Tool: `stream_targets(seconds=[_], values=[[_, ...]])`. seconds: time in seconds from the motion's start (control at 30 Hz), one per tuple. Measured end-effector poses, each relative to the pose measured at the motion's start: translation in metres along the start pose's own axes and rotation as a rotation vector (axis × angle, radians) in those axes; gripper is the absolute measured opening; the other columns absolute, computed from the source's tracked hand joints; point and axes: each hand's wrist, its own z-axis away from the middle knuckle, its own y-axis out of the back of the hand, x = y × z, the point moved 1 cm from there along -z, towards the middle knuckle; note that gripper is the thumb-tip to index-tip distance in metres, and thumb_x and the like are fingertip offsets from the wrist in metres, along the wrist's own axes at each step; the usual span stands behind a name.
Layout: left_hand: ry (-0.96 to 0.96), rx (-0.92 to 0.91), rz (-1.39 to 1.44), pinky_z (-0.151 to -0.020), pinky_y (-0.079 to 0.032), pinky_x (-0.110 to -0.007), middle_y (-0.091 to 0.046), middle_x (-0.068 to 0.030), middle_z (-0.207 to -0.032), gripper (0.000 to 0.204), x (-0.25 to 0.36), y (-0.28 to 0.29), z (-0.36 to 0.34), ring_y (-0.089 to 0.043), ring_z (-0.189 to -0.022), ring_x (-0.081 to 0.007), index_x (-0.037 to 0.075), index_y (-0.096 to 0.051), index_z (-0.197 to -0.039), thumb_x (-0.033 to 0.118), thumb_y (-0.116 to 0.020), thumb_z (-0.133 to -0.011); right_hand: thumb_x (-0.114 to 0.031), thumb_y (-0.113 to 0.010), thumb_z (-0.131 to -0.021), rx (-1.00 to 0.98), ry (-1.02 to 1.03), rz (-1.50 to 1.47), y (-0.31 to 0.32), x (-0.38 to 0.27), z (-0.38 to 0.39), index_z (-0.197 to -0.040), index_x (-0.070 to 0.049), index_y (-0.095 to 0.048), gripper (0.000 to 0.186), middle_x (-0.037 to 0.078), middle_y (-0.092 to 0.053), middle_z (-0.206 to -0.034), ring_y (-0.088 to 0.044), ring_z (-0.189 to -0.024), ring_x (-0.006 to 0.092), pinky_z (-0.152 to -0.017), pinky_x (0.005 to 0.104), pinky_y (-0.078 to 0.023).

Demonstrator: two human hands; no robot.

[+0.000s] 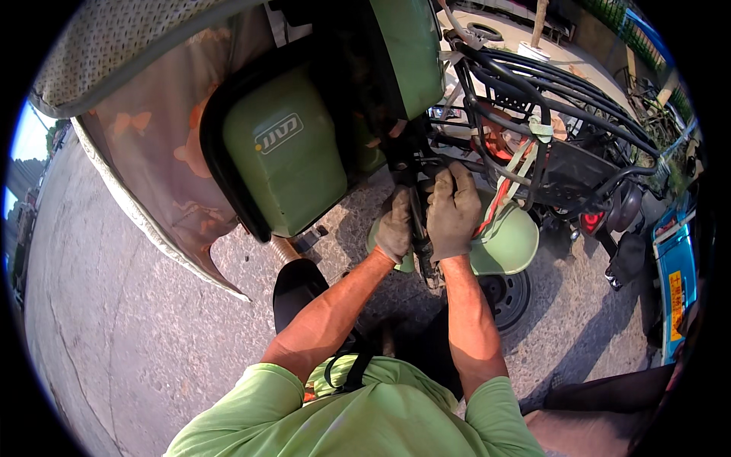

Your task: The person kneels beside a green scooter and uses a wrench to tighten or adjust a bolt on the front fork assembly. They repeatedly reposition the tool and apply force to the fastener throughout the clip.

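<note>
Both my hands, in grey-brown work gloves, are at the underside of a green scooter (283,156) with black trim. My left hand (394,228) is closed at the left side of a narrow black part (418,217) of its frame. On the right side of the same part is my right hand (454,213), its fingers bent inward over it. Dark shadow hides the fingertips, so any small piece between them cannot be made out. A rounded pale green shell (506,244) shows just beyond my right wrist.
A patterned fabric cover (164,145) hangs at the left. To the right stands another bike with a black tubular rack (563,114) and a red tail light (591,222). A wheel (505,299) lies by my right forearm. Another person's leg (594,426) enters at lower right.
</note>
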Motion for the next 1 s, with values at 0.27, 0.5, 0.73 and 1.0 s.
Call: stream_targets(seconds=[0.27,0.5,0.73,1.0], values=[[0.011,0.078,-0.021,-0.087,-0.047,-0.03,-0.066,-0.0085,-0.103,0.068,0.019,-0.003,0.01,-0.06,-0.094,-0.0163,0.003,-0.059,-0.126,0.061,-0.032,-0.102,-0.013,-0.053,-0.097,-0.137,0.189,0.253,0.007,-0.003,-0.008,-0.124,-0.005,-0.061,0.029,0.012,-0.069,-0.098,-0.063,-0.081,0.0208,-0.073,0.0351,-0.051],[-0.006,0.112,-0.072,-0.086,-0.048,-0.03,-0.066,-0.0084,-0.106,0.063,0.02,-0.007,0.011,-0.06,-0.094,-0.0167,0.002,-0.059,-0.125,0.056,-0.031,-0.104,-0.013,-0.054,-0.1,-0.111,0.369,0.11,0.008,0.02,-0.014,-0.13,-0.002,-0.059,0.033,0.009,-0.068,-0.097,-0.062,-0.081,0.0161,-0.073,0.0302,-0.051],[-0.01,0.075,0.024,-0.086,-0.047,-0.031,-0.066,-0.0089,-0.105,0.062,0.018,-0.006,0.009,-0.059,-0.094,-0.0173,0.002,-0.059,-0.121,0.054,-0.032,-0.104,-0.015,-0.054,-0.1,-0.175,0.208,0.007,0.008,0.004,-0.008,-0.122,0.002,-0.06,0.028,0.001,-0.054,-0.077,-0.049,-0.066,0.0072,-0.058,0.0257,-0.042],[0.004,0.112,-0.04,-0.077,-0.048,-0.034,-0.065,-0.0105,-0.091,0.061,0.004,-0.008,0.005,-0.06,-0.082,-0.0191,0.003,-0.064,-0.108,0.055,-0.033,-0.103,-0.013,-0.052,-0.098,-0.159,0.269,0.213,0.011,-0.008,-0.009,-0.119,-0.003,-0.062,0.026,0.008,-0.06,-0.079,-0.057,-0.066,0.0169,-0.063,0.0326,-0.048]])
